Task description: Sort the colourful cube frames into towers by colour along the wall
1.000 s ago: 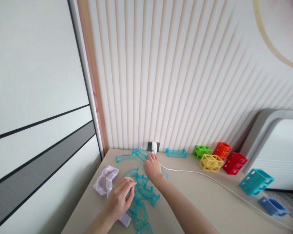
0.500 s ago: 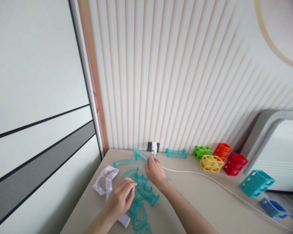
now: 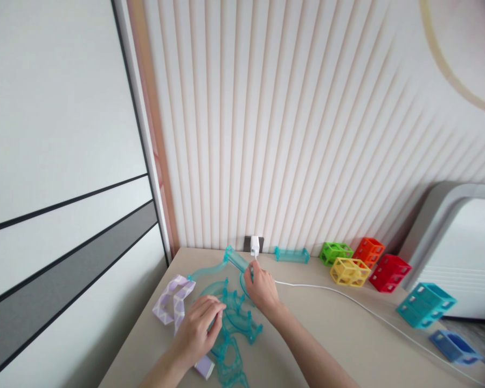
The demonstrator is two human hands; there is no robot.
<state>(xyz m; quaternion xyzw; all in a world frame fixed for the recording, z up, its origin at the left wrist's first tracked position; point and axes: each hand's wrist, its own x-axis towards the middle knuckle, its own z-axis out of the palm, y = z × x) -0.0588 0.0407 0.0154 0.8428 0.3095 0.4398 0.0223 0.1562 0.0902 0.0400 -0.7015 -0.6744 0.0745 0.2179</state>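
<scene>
My right hand (image 3: pixel 262 284) is closed on the end of a see-through teal track piece (image 3: pixel 237 260), close to the wall. A curved teal track piece (image 3: pixel 208 271) lies at the far end of that one. My left hand (image 3: pixel 202 322) has its thumb and fingers pressed together beside a pile of teal track pieces (image 3: pixel 239 321). Whatever the left fingers might pinch is hidden. Under and behind the left hand lies a purple and white snake puzzle (image 3: pixel 180 299), partly covered by it.
Another teal track piece (image 3: pixel 292 255) rests against the wall. A white charger (image 3: pixel 255 246) sits in the socket, its white cable (image 3: pixel 331 288) running right across the table (image 3: pixel 307 323). Green (image 3: pixel 334 253), yellow (image 3: pixel 350 271), orange, red, teal and blue frame blocks stand at the right.
My right hand has shifted slightly right and down, and the track piece in it has tilted and moved a little right. My left hand stays in place.
</scene>
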